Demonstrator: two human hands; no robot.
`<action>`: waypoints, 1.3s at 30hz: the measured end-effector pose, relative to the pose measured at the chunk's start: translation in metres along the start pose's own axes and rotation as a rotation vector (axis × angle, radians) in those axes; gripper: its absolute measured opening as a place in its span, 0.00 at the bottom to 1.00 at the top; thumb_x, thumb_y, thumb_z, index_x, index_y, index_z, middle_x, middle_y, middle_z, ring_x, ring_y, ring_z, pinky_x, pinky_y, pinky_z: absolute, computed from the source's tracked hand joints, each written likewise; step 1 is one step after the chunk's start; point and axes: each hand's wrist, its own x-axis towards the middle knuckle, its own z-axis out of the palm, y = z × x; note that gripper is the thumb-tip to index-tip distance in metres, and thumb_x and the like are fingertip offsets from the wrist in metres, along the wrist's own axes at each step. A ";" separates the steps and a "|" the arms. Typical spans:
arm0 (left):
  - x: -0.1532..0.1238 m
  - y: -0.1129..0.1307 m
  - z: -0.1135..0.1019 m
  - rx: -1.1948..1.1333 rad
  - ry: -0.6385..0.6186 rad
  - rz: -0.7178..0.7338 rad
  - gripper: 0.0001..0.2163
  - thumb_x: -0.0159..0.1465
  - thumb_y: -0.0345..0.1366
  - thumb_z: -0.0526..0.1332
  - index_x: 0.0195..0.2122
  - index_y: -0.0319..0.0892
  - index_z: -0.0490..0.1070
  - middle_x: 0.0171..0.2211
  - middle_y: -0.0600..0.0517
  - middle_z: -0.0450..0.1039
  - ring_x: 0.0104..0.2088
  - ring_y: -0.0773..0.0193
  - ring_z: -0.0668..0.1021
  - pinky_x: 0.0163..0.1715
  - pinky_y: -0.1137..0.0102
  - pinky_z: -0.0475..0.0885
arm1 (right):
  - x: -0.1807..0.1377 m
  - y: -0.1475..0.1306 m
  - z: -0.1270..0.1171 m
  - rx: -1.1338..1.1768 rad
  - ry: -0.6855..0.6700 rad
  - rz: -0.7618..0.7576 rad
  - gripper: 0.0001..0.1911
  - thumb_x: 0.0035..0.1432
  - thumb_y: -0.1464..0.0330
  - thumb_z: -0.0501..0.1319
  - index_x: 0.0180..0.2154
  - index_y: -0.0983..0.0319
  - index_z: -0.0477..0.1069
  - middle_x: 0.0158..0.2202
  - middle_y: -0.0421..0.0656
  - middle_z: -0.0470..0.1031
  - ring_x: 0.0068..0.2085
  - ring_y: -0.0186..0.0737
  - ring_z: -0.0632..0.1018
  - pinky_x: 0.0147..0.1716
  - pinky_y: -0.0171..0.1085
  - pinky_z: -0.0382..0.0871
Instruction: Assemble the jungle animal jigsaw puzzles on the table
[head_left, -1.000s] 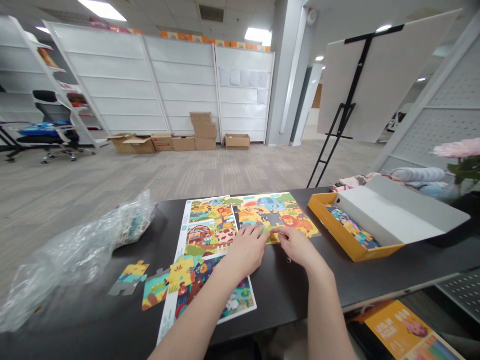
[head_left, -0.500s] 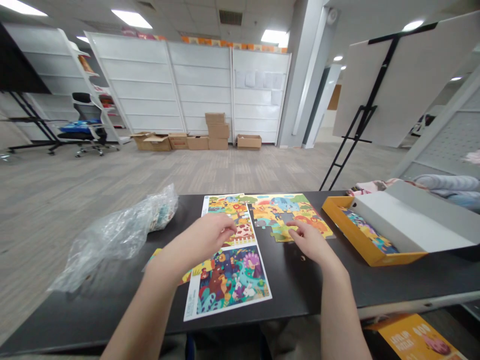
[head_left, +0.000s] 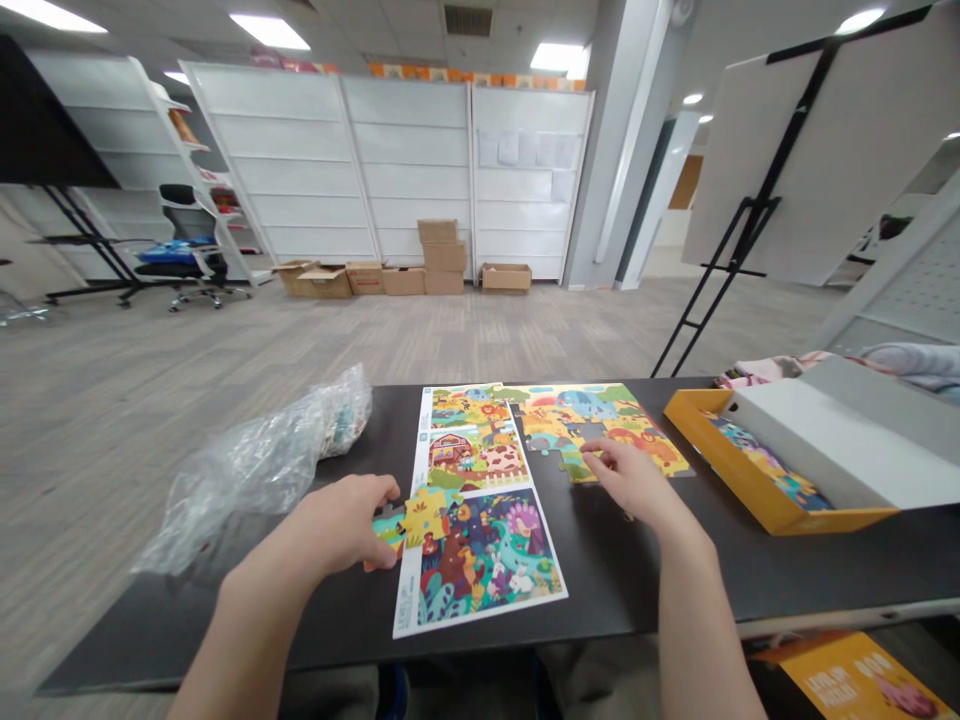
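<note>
My left hand (head_left: 349,525) is low over several loose puzzle pieces (head_left: 425,515) at the left edge of the picture sheet (head_left: 487,488). Its thumb and forefinger are apart, with colourful pieces showing between them. The sheet carries printed animal scenes, and the yellow pieces overlap it. Beyond and to the right lies a partly joined jigsaw puzzle (head_left: 592,403) with an elephant and lions, and a dark gap in its middle. My right hand (head_left: 634,482) hovers at or rests on its near edge, fingers bent and slightly apart, nothing visible in them.
A crumpled clear plastic bag (head_left: 255,460) lies on the left of the black table (head_left: 330,630). An open yellow box (head_left: 750,480) with puzzle pieces inside stands at the right. Below the table's right side is an orange box (head_left: 862,680). A board stand (head_left: 739,250) rises behind.
My left hand has moved left and nearer, from over the sheet to the loose pieces, uncovering the farm picture. My right hand stays by the jigsaw's near edge. The view has shifted slightly.
</note>
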 end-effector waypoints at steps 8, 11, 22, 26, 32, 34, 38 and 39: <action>-0.003 0.007 0.004 0.100 0.008 0.005 0.26 0.45 0.39 0.68 0.47 0.42 0.75 0.47 0.43 0.77 0.48 0.47 0.78 0.43 0.61 0.73 | 0.000 -0.003 0.000 -0.002 -0.017 -0.022 0.17 0.61 0.61 0.55 0.42 0.63 0.77 0.27 0.43 0.76 0.28 0.41 0.76 0.30 0.37 0.65; -0.003 0.006 0.004 0.121 0.030 0.014 0.21 0.47 0.38 0.66 0.44 0.41 0.75 0.45 0.42 0.77 0.45 0.48 0.79 0.43 0.62 0.73 | 0.000 -0.001 0.000 -0.004 -0.016 -0.029 0.18 0.61 0.61 0.54 0.43 0.63 0.77 0.26 0.43 0.76 0.28 0.41 0.75 0.30 0.36 0.65; -0.021 0.007 -0.011 0.320 0.160 -0.168 0.15 0.56 0.36 0.61 0.44 0.38 0.75 0.46 0.37 0.76 0.45 0.41 0.80 0.40 0.55 0.74 | -0.001 -0.002 -0.001 0.000 -0.045 -0.055 0.16 0.61 0.61 0.54 0.41 0.62 0.76 0.29 0.44 0.78 0.30 0.42 0.77 0.32 0.37 0.67; -0.020 0.019 -0.016 0.237 0.243 -0.032 0.18 0.58 0.36 0.59 0.50 0.40 0.73 0.49 0.40 0.77 0.47 0.43 0.79 0.46 0.55 0.73 | -0.002 -0.003 -0.001 0.007 -0.053 -0.042 0.16 0.62 0.61 0.54 0.42 0.63 0.76 0.30 0.44 0.78 0.30 0.41 0.77 0.31 0.36 0.67; 0.001 0.061 -0.002 -0.059 0.246 0.331 0.21 0.59 0.38 0.62 0.55 0.43 0.70 0.55 0.44 0.74 0.55 0.49 0.76 0.54 0.60 0.70 | -0.001 -0.002 -0.001 0.030 -0.079 -0.028 0.15 0.62 0.63 0.55 0.43 0.63 0.76 0.30 0.44 0.79 0.30 0.40 0.77 0.31 0.36 0.67; 0.008 0.074 0.004 -0.091 0.234 0.388 0.18 0.60 0.38 0.63 0.52 0.43 0.71 0.52 0.44 0.75 0.53 0.49 0.77 0.53 0.60 0.70 | -0.002 -0.001 -0.002 0.038 -0.076 -0.020 0.15 0.62 0.63 0.56 0.43 0.63 0.76 0.31 0.45 0.79 0.30 0.41 0.77 0.31 0.36 0.67; 0.020 0.093 0.009 -0.106 0.222 0.421 0.13 0.59 0.38 0.64 0.45 0.41 0.72 0.48 0.43 0.75 0.49 0.49 0.78 0.49 0.61 0.72 | -0.005 0.000 -0.007 0.068 -0.081 0.018 0.15 0.62 0.63 0.56 0.44 0.63 0.76 0.32 0.46 0.80 0.30 0.40 0.78 0.30 0.36 0.68; 0.023 0.096 0.009 -0.112 0.228 0.433 0.12 0.60 0.39 0.65 0.44 0.41 0.72 0.47 0.43 0.75 0.49 0.49 0.78 0.48 0.61 0.72 | -0.006 0.000 -0.007 0.076 -0.084 0.029 0.15 0.62 0.63 0.56 0.44 0.63 0.76 0.33 0.46 0.80 0.30 0.40 0.78 0.30 0.36 0.68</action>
